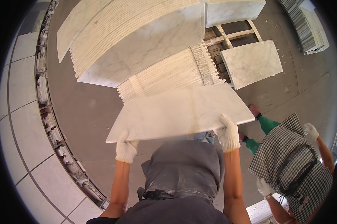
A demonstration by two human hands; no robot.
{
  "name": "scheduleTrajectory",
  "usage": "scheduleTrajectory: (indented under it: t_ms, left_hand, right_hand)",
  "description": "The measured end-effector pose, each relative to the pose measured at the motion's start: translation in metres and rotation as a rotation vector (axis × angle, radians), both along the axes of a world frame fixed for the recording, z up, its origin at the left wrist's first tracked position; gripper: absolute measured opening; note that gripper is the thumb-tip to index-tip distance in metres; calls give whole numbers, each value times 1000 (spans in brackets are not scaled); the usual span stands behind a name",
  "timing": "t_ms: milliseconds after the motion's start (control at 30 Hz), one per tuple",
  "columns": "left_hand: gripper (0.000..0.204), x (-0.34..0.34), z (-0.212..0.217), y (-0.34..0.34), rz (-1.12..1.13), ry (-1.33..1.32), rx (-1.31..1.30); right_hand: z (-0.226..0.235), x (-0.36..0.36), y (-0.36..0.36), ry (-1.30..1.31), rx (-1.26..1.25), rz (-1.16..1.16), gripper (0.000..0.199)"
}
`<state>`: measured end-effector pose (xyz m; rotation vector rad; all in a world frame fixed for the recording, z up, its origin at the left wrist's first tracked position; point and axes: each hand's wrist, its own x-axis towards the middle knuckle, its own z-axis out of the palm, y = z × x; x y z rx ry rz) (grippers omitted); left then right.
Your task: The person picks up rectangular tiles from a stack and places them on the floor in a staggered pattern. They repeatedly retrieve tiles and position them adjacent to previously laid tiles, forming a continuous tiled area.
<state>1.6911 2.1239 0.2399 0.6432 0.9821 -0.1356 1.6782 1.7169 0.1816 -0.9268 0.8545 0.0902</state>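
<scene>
A white marble slab [164,112] with faint veining spans the space in front of my body, held by both gloved hands. My left hand [126,148] is closed round its near edge close to the left corner. Toward the right end of that same edge, my right hand [228,134] grips with the thumb on top and the fingers underneath, partly hidden. Just beyond the slab, a row of stacked marble strips [168,71] stands on edge, its near part hidden by the slab.
Taller marble slabs [150,41] stand packed behind the strips. A square slab [252,61] lies beside a pallet frame [235,36]. At right stands a co-worker in a checked apron [291,160]. Pale tiles [30,123] run along the left, and more slabs [312,31] stand far right.
</scene>
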Motion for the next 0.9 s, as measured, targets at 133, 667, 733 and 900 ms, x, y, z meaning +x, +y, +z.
scheduleTrajectory:
  t_ms: [133,667,733,900]
  left_hand:
    - [36,-41,15,-1,-53,63,-28]
    - [44,-177,2,-67,-292,80,28]
    - [45,-190,11,-72,-307,72,36]
    - [46,-217,35,-92,-327,60,59]
  right_hand:
    - [5,-84,2,81,-88,-78,49]
    - [53,-273,-27,261,216,-463,35]
    - [57,-294,-30,207,224,-498,34]
    - [76,-340,-46,192,300,-583,35]
